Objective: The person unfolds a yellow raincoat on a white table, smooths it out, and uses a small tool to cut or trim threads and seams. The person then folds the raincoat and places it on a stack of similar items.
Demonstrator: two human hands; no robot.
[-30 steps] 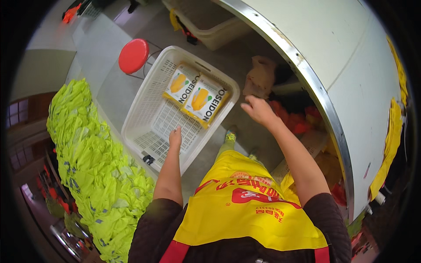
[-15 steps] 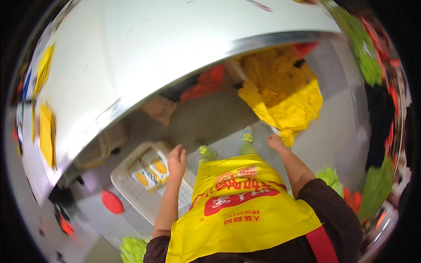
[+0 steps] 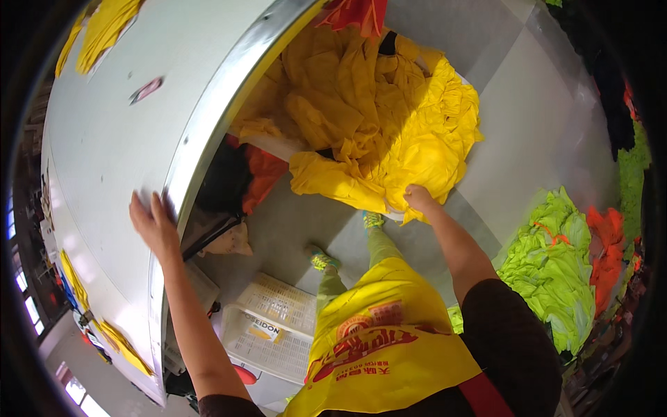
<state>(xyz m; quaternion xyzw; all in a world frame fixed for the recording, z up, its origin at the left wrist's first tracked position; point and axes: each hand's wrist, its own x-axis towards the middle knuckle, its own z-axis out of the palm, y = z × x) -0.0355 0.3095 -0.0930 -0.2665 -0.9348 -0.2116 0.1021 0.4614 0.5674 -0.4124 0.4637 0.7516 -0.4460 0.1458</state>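
My left hand (image 3: pixel 154 226) is over the edge of the white table (image 3: pixel 132 153), fingers apart and somewhat blurred, holding nothing that I can see. Below and to the right of the table lies a big heap of yellow cloth (image 3: pixel 434 142), partly in shadow. At the heap's near edge, my right hand (image 3: pixel 420 200) is closed in a fist on the yellow fabric. A bit of pale rim shows under the cloth beside that hand. How much fabric is inside the fist is hidden.
White plastic baskets (image 3: pixel 278 306) stand on the floor at lower left. Lime-green cloth (image 3: pixel 552 271) is piled at right, beside orange cloth (image 3: pixel 606 243). Under the table are a black bag-like bundle (image 3: pixel 226 177) and red-orange fabric (image 3: pixel 264 174). Folded yellow pieces (image 3: pixel 108 31) lie on the table.
The view has turned and come closer to the yellow heap. My left hand has moved from above the basket to the table edge. My right fist stays at the cloth's near edge.
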